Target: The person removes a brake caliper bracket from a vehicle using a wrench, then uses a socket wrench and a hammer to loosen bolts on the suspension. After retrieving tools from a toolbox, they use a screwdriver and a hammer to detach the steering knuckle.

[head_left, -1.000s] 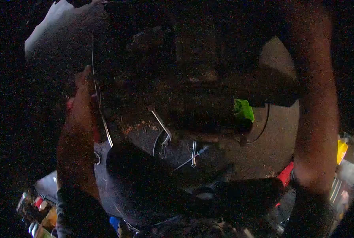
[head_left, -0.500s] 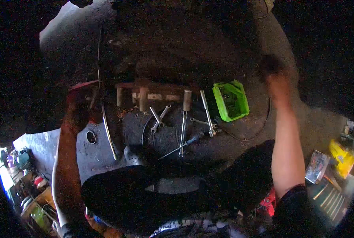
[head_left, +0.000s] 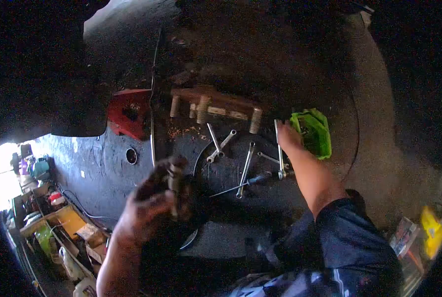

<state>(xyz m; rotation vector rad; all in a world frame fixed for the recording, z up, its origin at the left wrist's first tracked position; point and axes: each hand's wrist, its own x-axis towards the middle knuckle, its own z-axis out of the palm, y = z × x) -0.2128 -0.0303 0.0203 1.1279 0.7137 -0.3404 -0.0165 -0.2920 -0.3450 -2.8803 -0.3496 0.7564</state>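
My left hand (head_left: 149, 205), blurred by motion, is raised over the near middle of the floor. Its fingers close on a pale grey cylindrical piece (head_left: 174, 183), held roughly upright; its exact kind is too blurred to tell. Beside the green plastic tray (head_left: 325, 148), my right hand (head_left: 289, 137) has its fingers round the upper handle of a ratchet wrench (head_left: 280, 157) on the dark floor. The wrench's head end points toward me. To its left lie a long combination wrench (head_left: 246, 168), a blue-handled screwdriver (head_left: 229, 190) and crossed spanners (head_left: 224, 144).
Behind the tools stands a rusty bar with thick threaded bolts (head_left: 201, 110). A red metal part (head_left: 129, 115), a long thin rod (head_left: 152, 128) and a small ring (head_left: 131, 156) lie to the left. Boxes of goods (head_left: 70, 222) fill the left edge; a yellow object (head_left: 433, 232) is at far right.
My left hand has come away from the red part toward the middle and now shows the grey piece. My right hand has moved leftward onto the ratchet wrench. The camera view has shifted.
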